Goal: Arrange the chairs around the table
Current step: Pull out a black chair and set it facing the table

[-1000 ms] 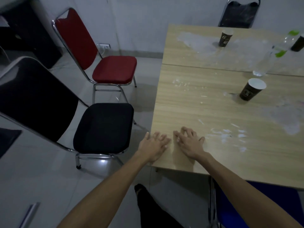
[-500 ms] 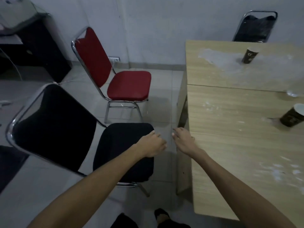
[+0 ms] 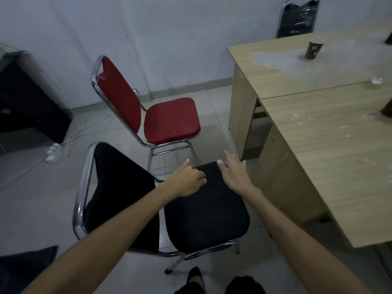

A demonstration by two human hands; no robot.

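Both hands have left the table top and now reach out over the black chair [image 3: 203,209], which stands just beside the table's edge. Left to right: the left hand [image 3: 186,179] hovers loosely curled over the seat's far edge, its grip on nothing; the right hand [image 3: 235,172] is spread open, empty. The red chair [image 3: 169,122] stands behind, apart from the table [image 3: 331,132], which carries a paper cup [image 3: 314,49].
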